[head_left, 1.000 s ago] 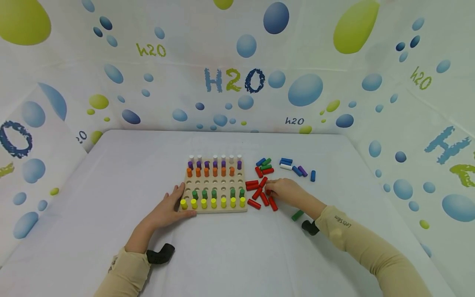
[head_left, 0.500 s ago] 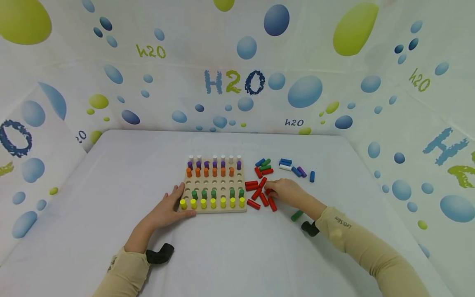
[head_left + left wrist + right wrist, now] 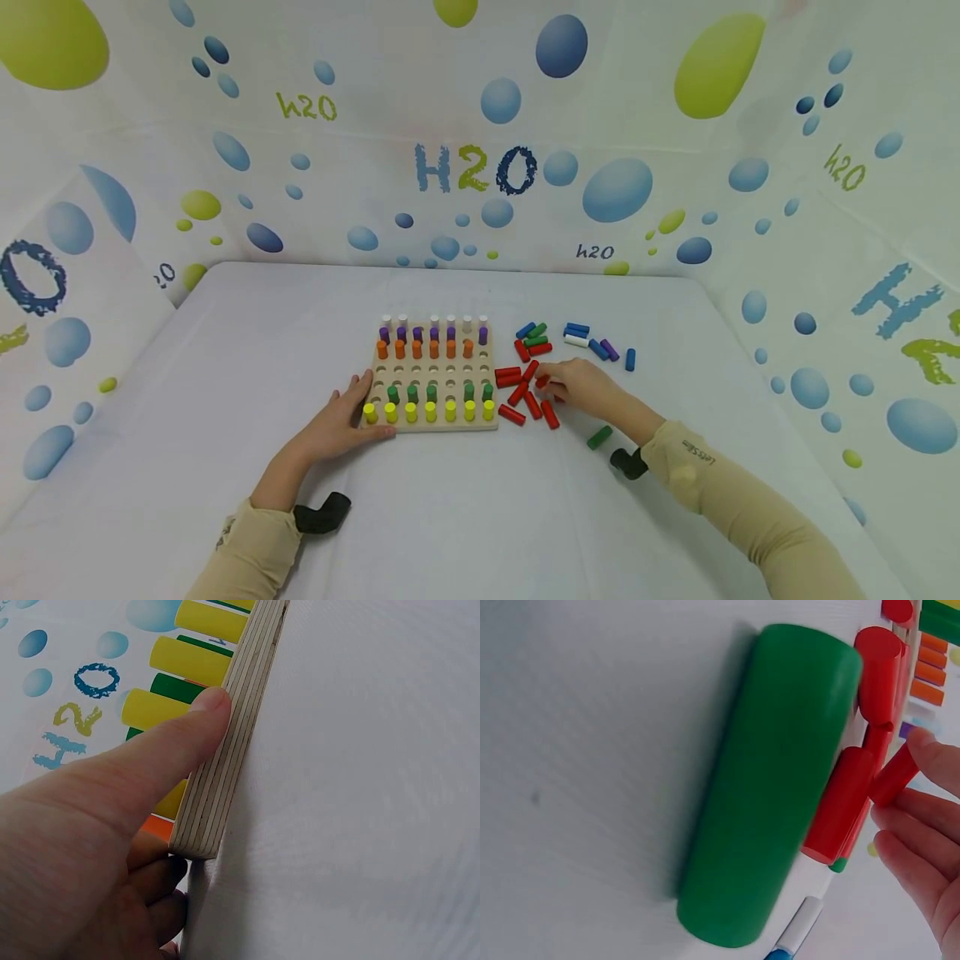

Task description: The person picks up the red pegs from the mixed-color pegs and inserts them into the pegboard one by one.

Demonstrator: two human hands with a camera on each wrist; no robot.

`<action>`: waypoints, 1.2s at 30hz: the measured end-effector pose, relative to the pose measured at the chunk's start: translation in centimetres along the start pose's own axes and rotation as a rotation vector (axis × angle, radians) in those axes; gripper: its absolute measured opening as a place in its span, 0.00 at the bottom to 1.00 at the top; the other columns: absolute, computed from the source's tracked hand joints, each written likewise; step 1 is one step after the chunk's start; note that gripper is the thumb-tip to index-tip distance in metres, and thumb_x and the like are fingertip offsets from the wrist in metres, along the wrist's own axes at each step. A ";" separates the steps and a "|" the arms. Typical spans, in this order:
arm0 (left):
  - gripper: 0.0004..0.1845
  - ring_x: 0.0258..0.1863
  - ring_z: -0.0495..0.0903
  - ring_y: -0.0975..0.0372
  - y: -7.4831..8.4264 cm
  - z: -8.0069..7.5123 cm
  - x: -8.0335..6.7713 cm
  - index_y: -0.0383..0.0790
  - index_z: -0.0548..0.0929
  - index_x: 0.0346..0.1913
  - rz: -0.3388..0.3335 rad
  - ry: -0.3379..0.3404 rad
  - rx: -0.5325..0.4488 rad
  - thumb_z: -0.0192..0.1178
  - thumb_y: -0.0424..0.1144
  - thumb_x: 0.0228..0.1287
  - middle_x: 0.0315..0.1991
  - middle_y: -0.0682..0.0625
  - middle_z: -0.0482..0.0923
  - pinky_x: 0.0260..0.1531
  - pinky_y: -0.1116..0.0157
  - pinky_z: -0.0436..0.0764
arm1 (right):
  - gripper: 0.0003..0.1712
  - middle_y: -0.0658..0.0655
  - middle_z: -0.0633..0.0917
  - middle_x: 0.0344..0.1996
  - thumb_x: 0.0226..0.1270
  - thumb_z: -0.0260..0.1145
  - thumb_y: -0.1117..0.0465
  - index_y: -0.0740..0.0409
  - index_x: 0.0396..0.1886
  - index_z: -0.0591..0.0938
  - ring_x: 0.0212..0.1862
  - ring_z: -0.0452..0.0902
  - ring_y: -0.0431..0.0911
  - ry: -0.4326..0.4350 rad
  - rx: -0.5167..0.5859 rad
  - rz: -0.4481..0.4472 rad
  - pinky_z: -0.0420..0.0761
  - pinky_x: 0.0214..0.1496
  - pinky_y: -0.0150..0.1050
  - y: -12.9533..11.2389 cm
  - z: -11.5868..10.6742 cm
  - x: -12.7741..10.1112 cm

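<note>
A wooden pegboard (image 3: 442, 371) stands on the table with rows of white, purple, orange, green and yellow pegs; two rows between orange and green show bare holes. My left hand (image 3: 339, 423) grips its near left corner. In the left wrist view the thumb (image 3: 206, 712) lies along the board's front edge, the other fingers round the side. My right hand (image 3: 581, 387) pinches a red peg (image 3: 896, 776) between thumb and fingers, just over the loose red pegs (image 3: 512, 414) right of the board. A green peg (image 3: 769, 787) lies near the right wrist.
Several blue pegs (image 3: 630, 359), a white peg (image 3: 577, 340), a purple peg (image 3: 610, 349) and green pegs (image 3: 536, 341) lie scattered behind the right hand. A white cloth (image 3: 480, 517) covers the table, and a patterned backdrop (image 3: 337, 183) stands behind it.
My right hand has risen slightly, with the red peg showing more clearly in its fingers. The left hand stays at the board's corner. The head view has tilted a little.
</note>
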State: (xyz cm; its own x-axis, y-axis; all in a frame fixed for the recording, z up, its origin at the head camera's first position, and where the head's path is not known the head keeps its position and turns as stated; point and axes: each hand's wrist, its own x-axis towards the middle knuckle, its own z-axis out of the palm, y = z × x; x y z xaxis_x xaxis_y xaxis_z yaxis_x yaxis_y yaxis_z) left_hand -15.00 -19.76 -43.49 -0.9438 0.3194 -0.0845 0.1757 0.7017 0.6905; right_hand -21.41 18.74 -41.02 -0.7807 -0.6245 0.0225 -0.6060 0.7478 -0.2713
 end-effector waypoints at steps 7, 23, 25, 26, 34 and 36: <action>0.57 0.69 0.36 0.43 -0.1 -0.1 0.0 0.28 0.43 0.70 -0.006 -0.002 -0.004 0.64 0.57 0.51 0.70 0.32 0.40 0.65 0.45 0.35 | 0.13 0.54 0.84 0.37 0.59 0.65 0.64 0.56 0.45 0.80 0.32 0.77 0.41 0.030 0.063 0.016 0.81 0.39 0.32 -0.2 -0.5 -0.2; 0.56 0.69 0.37 0.43 0.3 -0.2 -0.2 0.28 0.42 0.70 -0.007 0.000 -0.008 0.65 0.56 0.51 0.69 0.32 0.40 0.65 0.46 0.35 | 0.16 0.54 0.83 0.43 0.64 0.61 0.61 0.57 0.51 0.78 0.47 0.79 0.50 0.081 0.257 0.058 0.78 0.50 0.44 0.0 -0.4 0.2; 0.56 0.69 0.37 0.43 0.3 -0.2 -0.2 0.28 0.43 0.70 -0.005 0.001 -0.006 0.65 0.56 0.51 0.69 0.32 0.40 0.65 0.46 0.35 | 0.16 0.54 0.83 0.43 0.65 0.61 0.60 0.57 0.51 0.78 0.48 0.78 0.50 0.087 0.261 0.063 0.78 0.50 0.44 0.0 -0.5 0.4; 0.56 0.69 0.37 0.43 0.3 -0.2 -0.2 0.28 0.43 0.70 -0.005 0.001 -0.005 0.65 0.55 0.51 0.69 0.32 0.40 0.65 0.46 0.35 | 0.16 0.54 0.83 0.43 0.65 0.60 0.60 0.57 0.51 0.78 0.48 0.78 0.50 0.090 0.263 0.067 0.78 0.50 0.44 0.0 -0.5 0.4; 0.57 0.69 0.38 0.44 0.1 -0.1 0.0 0.29 0.43 0.70 -0.023 0.003 0.012 0.65 0.58 0.50 0.70 0.32 0.41 0.65 0.46 0.36 | 0.15 0.52 0.83 0.40 0.63 0.62 0.60 0.59 0.49 0.79 0.46 0.79 0.47 0.136 0.322 0.074 0.79 0.49 0.42 -0.1 -0.7 0.9; 0.57 0.69 0.38 0.44 0.1 -0.1 -0.1 0.29 0.43 0.70 -0.025 0.000 0.013 0.65 0.58 0.50 0.70 0.33 0.41 0.65 0.46 0.36 | 0.16 0.54 0.83 0.43 0.63 0.62 0.60 0.59 0.50 0.79 0.48 0.79 0.48 0.140 0.359 0.100 0.78 0.50 0.42 -0.3 -0.8 1.0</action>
State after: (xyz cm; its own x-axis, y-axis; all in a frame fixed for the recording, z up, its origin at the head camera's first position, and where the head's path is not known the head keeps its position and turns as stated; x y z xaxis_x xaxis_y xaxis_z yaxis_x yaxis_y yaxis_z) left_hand -14.96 -19.77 -43.35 -0.9481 0.3013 -0.1017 0.1554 0.7180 0.6784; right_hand -22.17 18.08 -40.17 -0.8614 -0.4974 0.1028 -0.4532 0.6613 -0.5978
